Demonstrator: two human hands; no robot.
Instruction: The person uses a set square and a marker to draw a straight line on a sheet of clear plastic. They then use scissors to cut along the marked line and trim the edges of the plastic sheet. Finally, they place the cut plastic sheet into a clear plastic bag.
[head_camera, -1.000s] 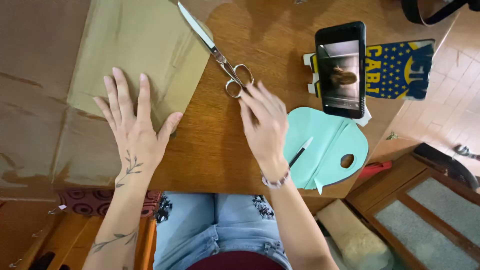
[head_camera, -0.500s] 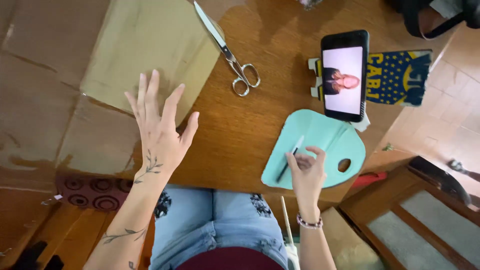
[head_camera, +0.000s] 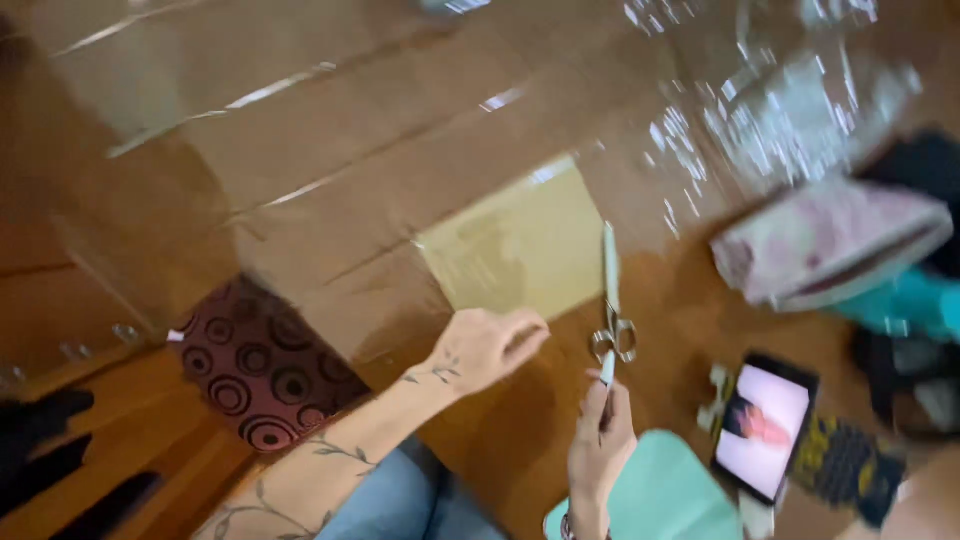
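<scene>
Near the front edge of the brown wooden table (head_camera: 690, 310), the right hand (head_camera: 600, 440) pinches a slim pale pen-like tool (head_camera: 607, 368) between thumb and fingers, tip pointing up and away from the body. Grip is closed and narrow on the tool's lower part. Judged light, rigid and thin; easy to roll in the fingers, so a hold low on the shaft suits it.

Left hand (head_camera: 487, 345) rests at the near edge of the cardboard (head_camera: 330, 190), fingers curled, thumb side toward the scissors; whether it pinches the sheet or only presses on it, cannot tell. Cardboard is large, flat and creased, covering most of the table's left and far side; likely stiff but floppy along the folds, best taken at an edge.

Scissors (head_camera: 612, 300) lie just right of the left hand, blades pointing to the far side over a yellowish panel (head_camera: 520, 245), handles just above the tool's tip.

- Teal cutting board (head_camera: 665, 495): front edge, beside the right wrist.
- Phone (head_camera: 765, 425): propped upright at front right, screen lit.
- Dark blue-and-yellow printed sleeve (head_camera: 845, 465): right of the phone.
- Pink-and-white pouch (head_camera: 825, 245): right side, blurred.
- Clear crinkled plastic (head_camera: 790, 110): far right corner.
</scene>
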